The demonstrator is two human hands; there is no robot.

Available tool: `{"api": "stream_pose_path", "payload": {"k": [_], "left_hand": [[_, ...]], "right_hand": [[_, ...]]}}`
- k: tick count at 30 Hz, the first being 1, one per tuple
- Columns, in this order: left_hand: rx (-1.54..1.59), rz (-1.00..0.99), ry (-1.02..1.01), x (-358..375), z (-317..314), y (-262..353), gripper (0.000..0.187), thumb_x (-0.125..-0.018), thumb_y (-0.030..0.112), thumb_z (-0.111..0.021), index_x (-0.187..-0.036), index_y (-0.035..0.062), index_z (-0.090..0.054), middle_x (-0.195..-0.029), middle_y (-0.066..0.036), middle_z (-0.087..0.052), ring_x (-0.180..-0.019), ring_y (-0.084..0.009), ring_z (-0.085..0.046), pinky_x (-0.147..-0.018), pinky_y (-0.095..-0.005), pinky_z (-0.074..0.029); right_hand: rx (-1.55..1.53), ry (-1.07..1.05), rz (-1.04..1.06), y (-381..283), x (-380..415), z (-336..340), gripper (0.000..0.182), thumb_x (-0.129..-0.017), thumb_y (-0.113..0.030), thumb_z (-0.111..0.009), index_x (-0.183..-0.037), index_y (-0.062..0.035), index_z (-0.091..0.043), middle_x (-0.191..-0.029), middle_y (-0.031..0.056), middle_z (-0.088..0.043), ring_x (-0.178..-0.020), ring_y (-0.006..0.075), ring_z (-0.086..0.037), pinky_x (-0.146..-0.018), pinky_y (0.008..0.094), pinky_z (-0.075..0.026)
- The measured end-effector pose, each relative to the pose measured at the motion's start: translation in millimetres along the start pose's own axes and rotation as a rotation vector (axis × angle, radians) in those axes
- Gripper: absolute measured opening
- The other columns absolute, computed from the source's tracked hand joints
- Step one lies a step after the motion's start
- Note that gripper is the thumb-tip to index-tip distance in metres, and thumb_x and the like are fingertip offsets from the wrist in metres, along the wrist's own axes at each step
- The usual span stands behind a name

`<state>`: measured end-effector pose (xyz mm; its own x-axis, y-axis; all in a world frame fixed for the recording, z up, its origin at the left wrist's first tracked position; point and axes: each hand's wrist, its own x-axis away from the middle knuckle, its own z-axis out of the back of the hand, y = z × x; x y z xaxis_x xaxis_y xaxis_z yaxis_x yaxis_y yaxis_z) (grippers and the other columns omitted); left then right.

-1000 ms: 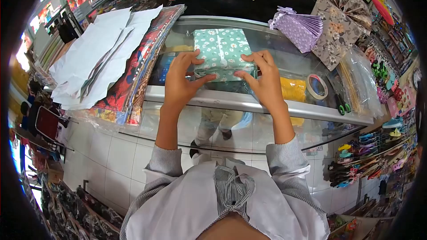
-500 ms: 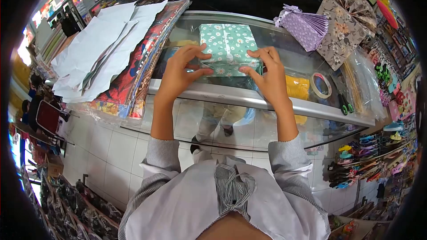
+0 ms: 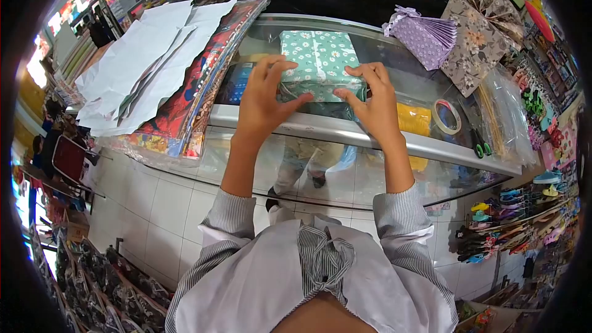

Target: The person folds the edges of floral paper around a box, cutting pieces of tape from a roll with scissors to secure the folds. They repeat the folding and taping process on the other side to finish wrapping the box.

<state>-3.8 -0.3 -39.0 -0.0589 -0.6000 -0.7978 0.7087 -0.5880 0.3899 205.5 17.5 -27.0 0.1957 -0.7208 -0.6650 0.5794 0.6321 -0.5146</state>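
A box in green daisy-patterned paper (image 3: 320, 55) lies on the glass counter (image 3: 404, 86), with a pale strip down the middle of its top. My left hand (image 3: 266, 95) is at its left side, fingers on the upper edge and thumb against the folded paper of the near side. At the right near corner, my right hand (image 3: 373, 95) grips the box between fingers on top and thumb on the near face. Part of the paper at both ends is hidden by my fingers.
White sheets (image 3: 142, 61) lie on a stack of colourful wrapping paper (image 3: 203, 74) at the left. To the right are a tape roll (image 3: 446, 117), scissors (image 3: 481, 143), thin sticks (image 3: 491, 117), a purple pleated package (image 3: 425, 37) and a brown floral one (image 3: 475, 37).
My left thumb has moved right along the near side of the box, and the left hand has shifted inward. My right hand keeps nearly the same hold.
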Motion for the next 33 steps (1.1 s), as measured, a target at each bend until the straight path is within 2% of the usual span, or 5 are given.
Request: {"api": "stream_pose_path", "payload": {"k": [9,18,22,25,33], "left_hand": [[0.199,0.451,0.047,24,8,16,0.034,-0.075,0.003,-0.071,-0.107,0.0033,-0.060,-0.080,-0.005,-0.062,-0.069,-0.0107,-0.059,-0.061,-0.0211,-0.048],[0.149,0.297,0.263,32,-6,6,0.017,-0.076,0.001,-0.070,-0.093,-0.0018,-0.068,-0.067,-0.003,-0.059,-0.053,-0.0044,-0.049,-0.050,-0.0183,-0.039],[0.385,0.457,0.223,34,-5,-1,0.013,-0.076,0.004,-0.072,-0.087,-0.0020,-0.068,-0.068,-0.003,-0.060,-0.055,-0.0053,-0.051,-0.050,-0.0183,-0.040],[0.384,0.421,0.281,29,-8,4,0.011,-0.076,0.004,-0.071,-0.084,-0.0016,-0.065,-0.067,-0.002,-0.058,-0.055,-0.0060,-0.050,-0.050,-0.0189,-0.039],[0.023,0.415,0.292,30,-19,19,0.020,-0.076,0.003,-0.068,-0.071,0.0004,-0.049,-0.071,-0.007,-0.055,-0.056,-0.0125,-0.052,-0.049,-0.0255,-0.043]], "right_hand": [[-0.017,0.042,0.009,4,2,-4,0.037,-0.069,-0.018,-0.077,-0.101,-0.0082,-0.063,-0.097,0.0075,-0.052,-0.080,0.0216,-0.055,-0.061,0.0300,-0.043],[-0.015,0.044,-0.002,3,4,-4,0.037,-0.071,-0.021,-0.076,-0.103,-0.0093,-0.062,-0.100,0.0090,-0.052,-0.073,0.0272,-0.057,-0.063,0.0356,-0.045],[-0.035,0.029,-0.028,2,3,-2,0.037,-0.071,-0.021,-0.076,-0.103,-0.0094,-0.062,-0.101,0.0092,-0.052,-0.075,0.0275,-0.058,-0.063,0.0357,-0.046],[-0.046,0.059,-0.015,7,4,-5,0.039,-0.068,-0.018,-0.078,-0.103,-0.0085,-0.063,-0.097,0.0072,-0.053,-0.083,0.0184,-0.055,-0.058,0.0271,-0.041],[0.037,0.085,0.041,2,6,-10,0.036,-0.072,-0.021,-0.075,-0.103,-0.0073,-0.061,-0.100,0.0107,-0.051,-0.085,0.0305,-0.058,-0.067,0.0375,-0.047]]}}
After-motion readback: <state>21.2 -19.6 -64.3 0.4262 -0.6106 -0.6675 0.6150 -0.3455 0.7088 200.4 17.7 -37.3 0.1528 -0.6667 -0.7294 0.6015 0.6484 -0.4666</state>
